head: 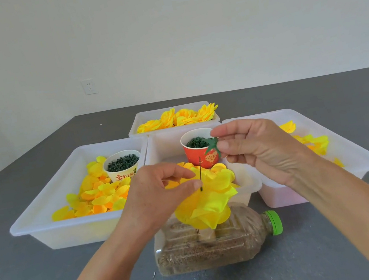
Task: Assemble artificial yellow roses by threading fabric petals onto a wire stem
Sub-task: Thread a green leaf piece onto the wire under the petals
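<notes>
Head view: the left hand [162,190] pinches the wire stem [200,174] at the stacked yellow petals [207,200], which stand over a sand-filled bottle [221,242]. The right hand [254,149] pinches a green calyx [211,145] above the wire tip. Judged step: capping; the calyx hole must meet the tip. Left bin [43,214] holds loose petals, the far bin [136,126] finished roses, the red cup [200,159] green rings

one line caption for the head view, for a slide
Left hand pinches the wire stem above stacked yellow petals while right hand holds a green calyx.
</notes>
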A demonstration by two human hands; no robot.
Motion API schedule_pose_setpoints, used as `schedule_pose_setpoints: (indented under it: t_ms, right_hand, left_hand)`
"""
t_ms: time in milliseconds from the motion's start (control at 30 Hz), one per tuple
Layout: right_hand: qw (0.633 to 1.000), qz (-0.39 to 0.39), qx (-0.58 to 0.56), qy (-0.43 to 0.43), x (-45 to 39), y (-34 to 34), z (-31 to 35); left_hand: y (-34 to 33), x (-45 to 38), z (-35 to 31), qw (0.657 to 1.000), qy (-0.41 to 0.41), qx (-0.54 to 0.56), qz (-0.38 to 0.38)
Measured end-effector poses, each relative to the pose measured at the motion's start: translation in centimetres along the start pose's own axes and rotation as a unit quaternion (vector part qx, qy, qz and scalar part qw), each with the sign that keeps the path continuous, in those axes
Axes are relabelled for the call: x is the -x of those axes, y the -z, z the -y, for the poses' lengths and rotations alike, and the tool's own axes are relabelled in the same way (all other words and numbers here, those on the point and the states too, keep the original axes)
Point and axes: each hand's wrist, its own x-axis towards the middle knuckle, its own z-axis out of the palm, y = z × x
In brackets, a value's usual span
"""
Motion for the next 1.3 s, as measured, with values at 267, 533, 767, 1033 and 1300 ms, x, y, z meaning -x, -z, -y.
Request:
schedule_pose_setpoints:
  t_ms: [267,533,767,1033,1300]
  right_hand:
    - [0.999,-0.005,0.053,-0.001,-0.5,-1.5,-0.2]
    - [0.996,0.003,0.085,-0.001,-0.7,-1.7,0.0]
    - [0.994,-0.015,0.083,-0.066,-1.0,-1.7,-0.6]
    - [0.988,-0.012,0.064,-0.141,-1.1,-1.7,-0.8]
    - [0.983,-0.016,0.029,-0.179,-1.5,-2.1,-0.4]
  left_hand:
    - [-0.1,-1.1,-2.5,0.993,-0.026,0.106,-0.048]
    - [-0.2,-2.0,-2.8,0.970,0.111,0.218,0.008]
    - [-0.5,-2.5,-2.5,0.948,0.187,0.258,0.028]
    - [-0.7,-2.3,-2.2,0.940,0.215,0.261,0.042]
    - [-0.9,-2.5,-2.3,0.928,0.241,0.282,0.038]
